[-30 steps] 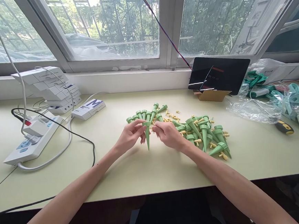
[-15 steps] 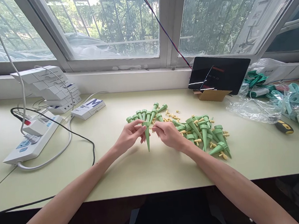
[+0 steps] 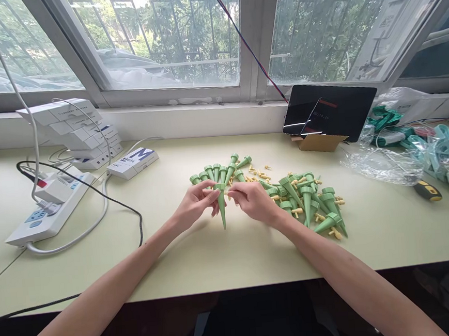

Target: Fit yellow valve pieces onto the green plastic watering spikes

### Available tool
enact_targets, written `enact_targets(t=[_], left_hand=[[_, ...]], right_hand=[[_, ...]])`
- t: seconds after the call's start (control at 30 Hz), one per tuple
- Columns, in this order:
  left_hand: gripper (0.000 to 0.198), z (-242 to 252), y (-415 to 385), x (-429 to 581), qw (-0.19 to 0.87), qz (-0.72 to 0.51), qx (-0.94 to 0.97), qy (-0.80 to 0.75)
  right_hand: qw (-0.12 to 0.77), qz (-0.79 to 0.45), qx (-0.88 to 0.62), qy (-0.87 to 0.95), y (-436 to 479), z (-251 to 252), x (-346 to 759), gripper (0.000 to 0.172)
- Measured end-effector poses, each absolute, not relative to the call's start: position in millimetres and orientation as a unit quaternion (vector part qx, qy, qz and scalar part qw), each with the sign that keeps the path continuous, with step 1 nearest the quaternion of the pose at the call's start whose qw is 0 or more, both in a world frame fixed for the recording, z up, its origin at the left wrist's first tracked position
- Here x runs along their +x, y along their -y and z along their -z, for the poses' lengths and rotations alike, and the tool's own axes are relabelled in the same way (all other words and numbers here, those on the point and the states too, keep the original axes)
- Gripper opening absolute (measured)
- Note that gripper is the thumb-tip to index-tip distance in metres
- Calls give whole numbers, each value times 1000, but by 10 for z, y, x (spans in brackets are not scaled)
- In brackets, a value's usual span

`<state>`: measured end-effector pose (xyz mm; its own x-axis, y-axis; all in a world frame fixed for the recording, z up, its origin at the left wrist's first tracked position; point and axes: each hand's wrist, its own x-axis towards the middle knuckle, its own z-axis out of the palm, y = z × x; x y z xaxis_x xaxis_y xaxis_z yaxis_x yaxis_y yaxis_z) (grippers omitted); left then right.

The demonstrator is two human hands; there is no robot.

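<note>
My left hand point(image 3: 198, 203) pinches a green plant watering spike point(image 3: 222, 209) by its ribbed cap, its tip pointing down above the table. My right hand point(image 3: 252, 202) is closed right beside the cap, thumb and forefinger pinching a small yellow valve that the fingertips mostly hide. Behind my left hand lies a row of green spikes point(image 3: 217, 169). Several loose yellow valves point(image 3: 262, 175) are scattered past my right hand. To the right is a heap of green spikes point(image 3: 306, 198), many with yellow valves in their sides.
On the left stand a power strip point(image 3: 47, 208) with cables, a stack of white boxes point(image 3: 77, 128) and a single white box point(image 3: 133, 163). A tablet point(image 3: 329, 110) leans on a cardboard stand at the back. Plastic bags point(image 3: 383, 163) and a yellow-black tool point(image 3: 427, 191) lie right.
The spike has dipped very slightly in my left hand. My right hand has edged a little left, closer to its cap; both grips stay the same.
</note>
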<state>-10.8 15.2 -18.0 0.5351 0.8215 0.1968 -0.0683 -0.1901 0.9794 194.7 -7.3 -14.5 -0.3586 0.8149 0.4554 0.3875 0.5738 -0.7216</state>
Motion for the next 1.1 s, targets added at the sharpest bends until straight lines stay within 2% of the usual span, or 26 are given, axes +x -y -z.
enact_targets(t=[0.43, 0.77, 1.1], left_hand=[[25, 136, -125, -88, 550, -396, 682, -276], [24, 151, -126, -86, 624, -372, 627, -281], [24, 170, -130, -82, 594, -391, 654, -259]], right_hand=[[401, -253, -379, 795, 39, 191, 1963, 32], [414, -256, -389, 782, 92, 141, 1953, 29], [390, -243, -382, 802, 50, 184, 1954, 33]])
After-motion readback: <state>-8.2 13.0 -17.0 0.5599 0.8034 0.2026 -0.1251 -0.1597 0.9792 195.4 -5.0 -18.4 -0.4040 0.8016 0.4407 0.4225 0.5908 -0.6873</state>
